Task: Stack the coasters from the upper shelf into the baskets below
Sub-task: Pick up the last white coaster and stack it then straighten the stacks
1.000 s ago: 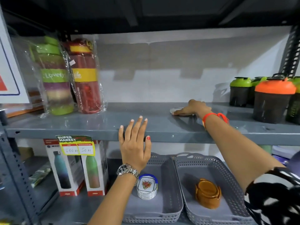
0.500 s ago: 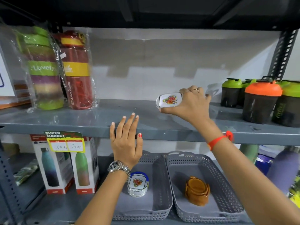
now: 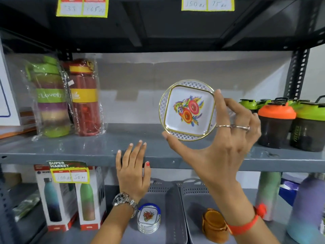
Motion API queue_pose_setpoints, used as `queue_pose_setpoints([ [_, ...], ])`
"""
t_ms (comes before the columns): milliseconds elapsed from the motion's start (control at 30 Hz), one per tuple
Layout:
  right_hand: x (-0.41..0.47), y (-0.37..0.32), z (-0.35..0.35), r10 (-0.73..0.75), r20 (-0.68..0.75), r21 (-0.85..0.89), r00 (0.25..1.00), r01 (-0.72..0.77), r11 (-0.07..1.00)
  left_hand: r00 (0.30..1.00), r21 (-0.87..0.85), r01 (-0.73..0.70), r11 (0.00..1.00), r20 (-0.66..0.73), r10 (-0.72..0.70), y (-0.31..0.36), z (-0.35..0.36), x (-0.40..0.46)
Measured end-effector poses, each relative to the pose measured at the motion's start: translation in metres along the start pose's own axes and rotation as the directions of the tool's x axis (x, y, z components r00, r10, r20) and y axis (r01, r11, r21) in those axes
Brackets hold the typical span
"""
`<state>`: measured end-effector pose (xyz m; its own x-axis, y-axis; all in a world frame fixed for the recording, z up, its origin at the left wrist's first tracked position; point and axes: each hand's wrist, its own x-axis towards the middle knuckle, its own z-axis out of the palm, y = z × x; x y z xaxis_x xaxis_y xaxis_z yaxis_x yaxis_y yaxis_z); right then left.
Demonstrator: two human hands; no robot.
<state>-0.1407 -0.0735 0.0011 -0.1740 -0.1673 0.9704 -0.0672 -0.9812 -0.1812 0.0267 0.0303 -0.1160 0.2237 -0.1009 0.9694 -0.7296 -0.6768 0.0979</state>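
Observation:
My right hand (image 3: 221, 145) holds a white round coaster (image 3: 187, 110) with a gold rim and a flower print, lifted upright above the grey upper shelf (image 3: 88, 152), thumb below and fingers on its right edge. My left hand (image 3: 133, 171) rests flat on the front edge of that shelf, fingers apart, holding nothing. Below, the left grey basket (image 3: 173, 213) holds a stack of white flowered coasters (image 3: 148, 218). The right grey basket (image 3: 191, 205) holds a stack of amber coasters (image 3: 213, 225).
Wrapped bottles (image 3: 52, 99) stand at the upper shelf's left, and shaker cups (image 3: 276, 124) with orange and green lids at its right. Boxed bottles (image 3: 70, 199) sit at lower left, loose bottles (image 3: 306, 208) at lower right. A black shelf (image 3: 158, 23) hangs overhead.
My right hand picked the flowered coaster off the upper shelf, raised it and turned its face toward me. The left hand stayed on the shelf edge. The view moved closer.

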Motion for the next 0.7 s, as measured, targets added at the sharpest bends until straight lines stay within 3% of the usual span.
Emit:
queue_pose_setpoints([
  [133, 0.006, -0.006, -0.010, 0.014, -0.027, 0.038, 1.000, -0.013, 0.999, 1.000, -0.008, -0.006, 1.000, -0.001, 0.006, 0.000, -0.001, 0.000],
  [233, 0.003, -0.008, -0.008, 0.056, 0.044, 0.085, 0.997, -0.059, 0.995, 1.000, 0.003, -0.003, 1.000, 0.013, 0.003, 0.000, -0.001, 0.000],
  [333, 0.001, -0.011, -0.010, 0.210, 0.203, 0.279, 0.956, -0.262, 0.924, 1.000, 0.002, 0.003, 1.000, 0.030, -0.003, 0.000, -0.002, 0.000],
  [367, 0.002, -0.014, -0.012, 0.302, 0.310, 0.399, 0.901, -0.412, 0.819, 0.999, -0.001, 0.006, 1.000, 0.034, -0.006, 0.000, -0.002, 0.000],
  [400, 0.003, -0.016, -0.014, 0.368, 0.448, 0.517, 0.815, -0.572, 0.637, 0.999, 0.000, 0.007, 1.000, 0.036, -0.007, 0.000, -0.001, 0.000],
  [467, 0.006, -0.015, -0.016, 0.329, 0.706, 0.617, 0.627, -0.773, 0.148, 0.999, -0.002, 0.008, 1.000, 0.033, -0.008, -0.001, 0.000, 0.000],
  [533, 0.007, -0.011, -0.018, 0.166, 0.855, 0.518, 0.491, -0.803, -0.294, 1.000, -0.007, 0.008, 1.000, 0.029, -0.007, -0.002, 0.001, -0.001],
  [567, 0.007, -0.009, -0.019, 0.082, 0.899, 0.416, 0.430, -0.781, -0.465, 1.000, -0.009, 0.003, 1.000, 0.022, -0.002, -0.002, 0.002, -0.001],
  [633, 0.008, -0.008, -0.022, -0.112, 0.933, 0.189, 0.342, -0.729, -0.658, 1.000, -0.014, -0.010, 1.000, 0.004, 0.010, -0.003, 0.002, -0.001],
  [700, 0.007, -0.006, -0.025, -0.298, 0.898, 0.008, 0.325, -0.688, -0.726, 1.000, -0.018, -0.020, 1.000, -0.008, 0.020, -0.003, 0.002, -0.001],
])
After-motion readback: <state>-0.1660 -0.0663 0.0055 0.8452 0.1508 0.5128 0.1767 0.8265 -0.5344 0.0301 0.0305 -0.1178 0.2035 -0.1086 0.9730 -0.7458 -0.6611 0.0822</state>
